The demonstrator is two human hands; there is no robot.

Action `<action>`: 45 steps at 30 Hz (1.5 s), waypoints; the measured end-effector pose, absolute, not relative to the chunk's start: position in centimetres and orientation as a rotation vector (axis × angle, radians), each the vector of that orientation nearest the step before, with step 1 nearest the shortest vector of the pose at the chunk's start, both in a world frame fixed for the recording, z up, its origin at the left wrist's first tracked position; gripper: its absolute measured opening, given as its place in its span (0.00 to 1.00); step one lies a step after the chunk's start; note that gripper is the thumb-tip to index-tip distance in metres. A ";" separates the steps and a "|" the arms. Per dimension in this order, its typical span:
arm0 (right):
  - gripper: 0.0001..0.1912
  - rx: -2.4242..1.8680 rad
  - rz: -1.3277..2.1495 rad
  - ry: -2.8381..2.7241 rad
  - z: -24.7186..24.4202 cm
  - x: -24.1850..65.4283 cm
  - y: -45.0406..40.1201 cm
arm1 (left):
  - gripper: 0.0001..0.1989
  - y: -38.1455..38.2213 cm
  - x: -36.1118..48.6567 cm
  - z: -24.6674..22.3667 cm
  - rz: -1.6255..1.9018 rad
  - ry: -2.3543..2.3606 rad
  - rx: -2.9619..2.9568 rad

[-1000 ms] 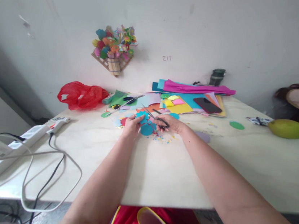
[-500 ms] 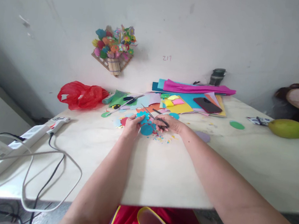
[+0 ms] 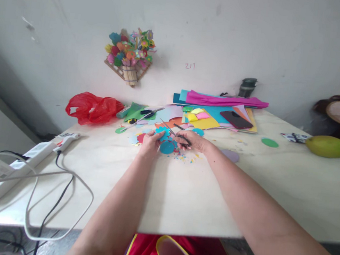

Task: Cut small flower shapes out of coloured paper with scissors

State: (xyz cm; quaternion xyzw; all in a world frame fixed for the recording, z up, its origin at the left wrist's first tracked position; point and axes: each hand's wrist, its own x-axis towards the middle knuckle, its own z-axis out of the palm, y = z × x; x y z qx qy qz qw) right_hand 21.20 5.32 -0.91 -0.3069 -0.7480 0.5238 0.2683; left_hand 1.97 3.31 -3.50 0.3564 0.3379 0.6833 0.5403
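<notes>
Pinched in my left hand (image 3: 151, 142) is a blue paper piece (image 3: 162, 133) with a scalloped edge. My right hand (image 3: 191, 140) grips black-handled scissors (image 3: 183, 139), whose blades point up and left, close beside the blue piece. A round blue paper disc (image 3: 166, 147) lies on the table just below, between the hands. Small coloured scraps (image 3: 185, 157) are scattered under my right hand. A red paper piece (image 3: 140, 138) sits left of my left hand, and another blue disc (image 3: 198, 132) lies behind my right hand.
Coloured sheets with a phone (image 3: 236, 120) on top lie at the back. Left are a red plastic bag (image 3: 93, 109), other scissors (image 3: 148, 113) and a power strip (image 3: 35, 152) with cables. A green disc (image 3: 269, 142) and a yellow-green fruit (image 3: 327, 147) are at right.
</notes>
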 end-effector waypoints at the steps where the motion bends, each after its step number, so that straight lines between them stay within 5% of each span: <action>1: 0.17 -0.829 1.408 -2.021 -1.0 21.2 5.4 | 0.15 3.3 2.0 -3.5 1.624 0.804 0.847; 45: 0.15 -0.922 1.553 -1.870 -0.1 20.8 4.5 | 0.15 2.9 2.2 -3.1 1.658 0.784 0.846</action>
